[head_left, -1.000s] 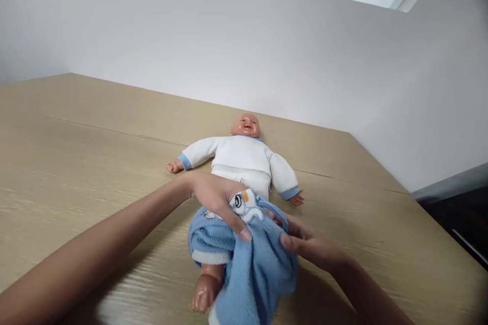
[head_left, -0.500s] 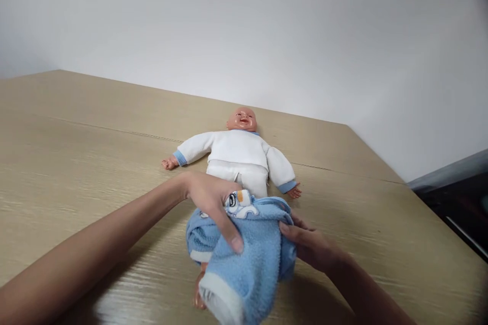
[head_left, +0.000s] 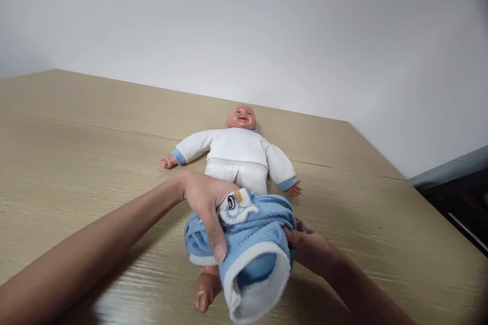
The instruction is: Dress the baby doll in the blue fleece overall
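Note:
A baby doll [head_left: 239,150] in a white top with blue cuffs lies on its back on the wooden table [head_left: 76,147], head toward the wall. Blue fleece trousers [head_left: 247,244] with a white cartoon patch are bunched over its legs. My left hand [head_left: 208,200] grips the trousers' waist on the left, thumb laid down the fabric. My right hand [head_left: 308,246] pinches the trousers on the right side. One trouser leg opens toward me with a white cuff [head_left: 259,289]. A bare doll foot [head_left: 204,294] pokes out below on the left; the other leg is hidden.
A plain white wall [head_left: 229,35] runs along the table's far edge. The table's right edge [head_left: 427,213] drops to a dark floor area. A window shows at the top right.
Both hands have worked the trousers around the doll's legs; the near trouser leg has turned so its white-cuffed opening now faces me. The doll has stayed in place.

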`<state>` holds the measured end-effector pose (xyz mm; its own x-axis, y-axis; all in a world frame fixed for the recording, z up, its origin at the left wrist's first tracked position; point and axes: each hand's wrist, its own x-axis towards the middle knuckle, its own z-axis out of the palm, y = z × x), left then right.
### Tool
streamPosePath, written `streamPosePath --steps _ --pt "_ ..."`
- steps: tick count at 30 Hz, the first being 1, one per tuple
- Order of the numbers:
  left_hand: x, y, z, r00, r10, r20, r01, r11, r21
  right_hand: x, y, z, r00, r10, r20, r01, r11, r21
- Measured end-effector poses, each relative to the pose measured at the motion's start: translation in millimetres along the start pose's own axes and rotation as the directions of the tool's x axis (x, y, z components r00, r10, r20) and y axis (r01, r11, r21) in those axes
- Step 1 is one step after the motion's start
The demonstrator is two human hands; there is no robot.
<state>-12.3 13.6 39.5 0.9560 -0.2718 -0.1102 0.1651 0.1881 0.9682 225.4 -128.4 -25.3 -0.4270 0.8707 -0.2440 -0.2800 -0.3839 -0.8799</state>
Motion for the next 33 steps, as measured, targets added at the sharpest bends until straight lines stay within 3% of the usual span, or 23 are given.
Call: streamPosePath --steps 3,7,12,22,29,33 --pt "0 -4 -1.6 0.999 0.006 -0.050 -0.007 1.000 -0.013 1 2 1 0.999 0.045 0.021 -0.046 0.997 0.063" --pt "-1 -10 -4.7 0.985 0.045 -0.168 -0.041 0.999 0.023 -2 -3 -4 0.993 0.080 0.091 -0.071 0.992 -0.104" --pt "-1 -9 -2.7 0.990 -0.010 -0.144 0.012 1.000 0.011 -4 -10 -3 0.964 0.091 0.251 -0.052 0.986 -0.158" --pt "-6 -13 -5.2 0.982 0.057 -0.178 -0.044 0.996 0.079 -3 -11 7 0.986 -0.031 0.163 0.034 0.999 -0.015" --pt "-7 -19 -7.7 0.962 0.087 -0.261 -0.029 0.975 0.219 -4 -29 13 0.963 -0.068 0.262 0.102 0.988 -0.118" --pt "-5 -16 -5.2 0.967 0.106 -0.231 -0.045 0.965 0.258 -4 -39 8 0.990 -0.036 0.139 0.079 0.945 -0.317"
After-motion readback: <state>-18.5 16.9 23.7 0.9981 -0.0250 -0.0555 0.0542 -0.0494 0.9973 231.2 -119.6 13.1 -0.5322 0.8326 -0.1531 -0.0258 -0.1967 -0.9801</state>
